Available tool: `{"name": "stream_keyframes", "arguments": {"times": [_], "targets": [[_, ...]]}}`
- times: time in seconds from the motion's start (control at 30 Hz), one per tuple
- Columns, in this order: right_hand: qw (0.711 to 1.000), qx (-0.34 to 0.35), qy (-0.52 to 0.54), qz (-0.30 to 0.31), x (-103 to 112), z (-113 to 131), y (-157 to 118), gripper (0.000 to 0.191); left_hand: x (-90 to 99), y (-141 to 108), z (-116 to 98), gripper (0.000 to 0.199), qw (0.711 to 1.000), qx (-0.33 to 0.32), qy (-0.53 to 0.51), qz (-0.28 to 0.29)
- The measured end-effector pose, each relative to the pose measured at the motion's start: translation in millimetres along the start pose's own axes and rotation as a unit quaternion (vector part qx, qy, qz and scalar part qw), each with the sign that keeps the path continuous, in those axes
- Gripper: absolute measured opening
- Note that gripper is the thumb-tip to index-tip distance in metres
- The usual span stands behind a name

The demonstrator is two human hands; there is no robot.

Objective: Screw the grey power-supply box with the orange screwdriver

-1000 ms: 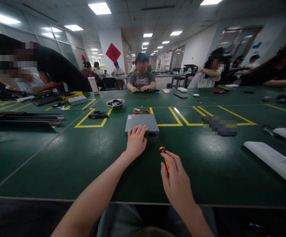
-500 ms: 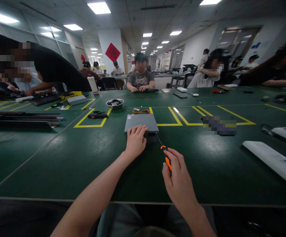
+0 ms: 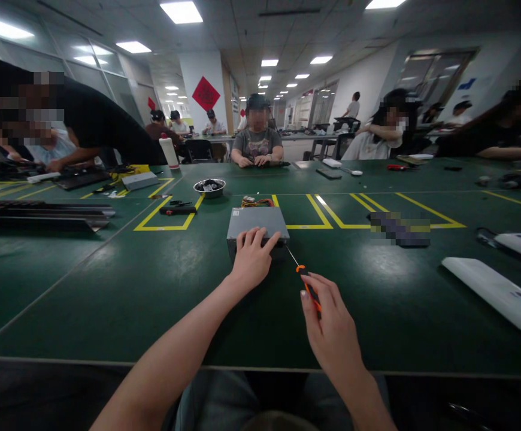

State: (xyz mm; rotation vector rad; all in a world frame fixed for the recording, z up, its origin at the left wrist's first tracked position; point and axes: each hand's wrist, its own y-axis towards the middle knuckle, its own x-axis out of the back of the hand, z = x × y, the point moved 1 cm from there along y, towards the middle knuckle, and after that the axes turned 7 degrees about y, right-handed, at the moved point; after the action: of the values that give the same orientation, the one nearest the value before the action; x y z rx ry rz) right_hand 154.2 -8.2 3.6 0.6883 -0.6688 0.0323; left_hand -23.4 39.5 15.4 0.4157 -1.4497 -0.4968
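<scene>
A grey metal computer power supply [image 3: 257, 220] lies on the green table in front of me. My left hand [image 3: 252, 258] holds its near edge, fingers spread over the top and the index finger reaching to the near right corner. The palm hides part of the front face. My right hand [image 3: 327, 311] is closed around the black and orange handle of a screwdriver [image 3: 315, 293]. The thin shaft points up and left, its tip at the power supply's near right corner. Whether a screw sits under the tip is too small to tell.
Bundled cables [image 3: 257, 202] stick out behind the power supply. Further off stand a metal bowl [image 3: 209, 188] of dark parts and a white bottle [image 3: 169, 154]. A black tool [image 3: 178, 211] lies to the left, a white panel [image 3: 496, 293] to the right. Other people sit around.
My right hand and the screwdriver handle have shifted slightly right and down, and the handle has turned. My left index finger has stretched toward the near right corner.
</scene>
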Motion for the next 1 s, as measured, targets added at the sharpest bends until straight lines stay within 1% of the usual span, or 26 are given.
{"name": "stream_keyframes", "arguments": {"times": [0.13, 0.23, 0.33, 0.43, 0.5, 0.57, 0.67, 0.77, 0.87, 1.0], "targets": [[0.999, 0.052, 0.003, -0.003, -4.5, 3.7, -2.0, 0.030, -0.4, -0.8, -1.7, 0.051, 1.000, -0.004, -0.002, 0.002], [0.998, 0.062, -0.005, -0.011, -6.8, 5.5, -2.2, 0.031, -0.7, -1.6, -1.9, 0.053, 1.000, -0.018, -0.018, 0.002], [0.999, 0.039, -0.025, -0.021, -4.6, 4.0, -0.7, 0.030, -1.0, -2.1, -2.8, 0.054, 0.999, -0.035, -0.028, 0.009], [0.999, -0.010, -0.036, -0.001, -0.6, 0.6, 0.6, 0.031, -0.8, -2.6, -4.3, 0.054, 0.999, -0.037, -0.028, 0.013], [0.999, -0.027, -0.024, 0.013, 1.0, -0.8, 0.4, 0.030, 0.0, -3.2, -4.9, 0.056, 0.999, -0.039, -0.029, 0.015], [1.000, -0.017, -0.010, 0.010, 0.6, -0.7, -0.5, 0.030, 0.8, -4.0, -4.7, 0.059, 0.998, -0.044, -0.033, 0.018], [0.999, 0.027, -0.010, -0.015, -3.3, 0.9, -2.1, 0.030, 0.9, -4.9, -3.5, 0.060, 0.998, -0.050, -0.041, 0.015], [0.998, 0.057, -0.019, -0.032, -7.3, 1.4, -2.5, 0.026, -1.6, -3.9, -3.0, 0.054, 0.998, -0.039, -0.049, -0.002], [0.998, 0.046, -0.029, -0.043, -7.2, -2.1, -1.7, 0.026, -5.6, -0.6, -4.9, 0.045, 0.998, -0.016, -0.051, -0.023], [0.999, 0.000, -0.032, -0.032, -3.4, -11.6, -0.6, 0.028, -9.4, 4.3, -10.3, 0.038, 0.998, 0.013, -0.042, -0.042]]}}
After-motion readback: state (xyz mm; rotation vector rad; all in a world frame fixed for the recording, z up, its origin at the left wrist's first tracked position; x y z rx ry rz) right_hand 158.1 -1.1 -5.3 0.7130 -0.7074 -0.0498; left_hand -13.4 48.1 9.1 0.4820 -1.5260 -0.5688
